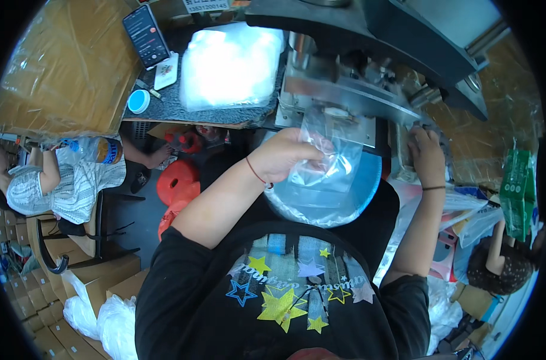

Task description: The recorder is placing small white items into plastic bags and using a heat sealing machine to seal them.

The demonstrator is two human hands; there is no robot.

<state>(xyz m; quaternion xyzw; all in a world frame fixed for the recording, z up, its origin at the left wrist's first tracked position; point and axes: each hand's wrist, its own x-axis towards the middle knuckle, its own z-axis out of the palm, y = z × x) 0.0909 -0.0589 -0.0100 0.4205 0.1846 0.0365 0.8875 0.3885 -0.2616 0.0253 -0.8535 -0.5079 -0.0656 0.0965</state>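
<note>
Pinched between the thumb and fingers of my left hand (297,155) is a clear plastic bag (336,180). Its upper end lies on the metal bed of a bench press (354,90), under the blurred upper plate. The lower part of the bag hangs over a round light-blue basin (369,189) at my lap. To the right of the press, my right hand (427,157) has its fingers curled down over a greyish tray (403,159). What those fingers grip, if anything, is hidden.
A glaring stack of clear bags (231,69) lies left of the press, beside a phone (147,37) and a small blue-lidded tub (138,101). A red stool (178,183) stands below the table. Large taped cartons (63,66) flank the workplace. Other people sit at both sides.
</note>
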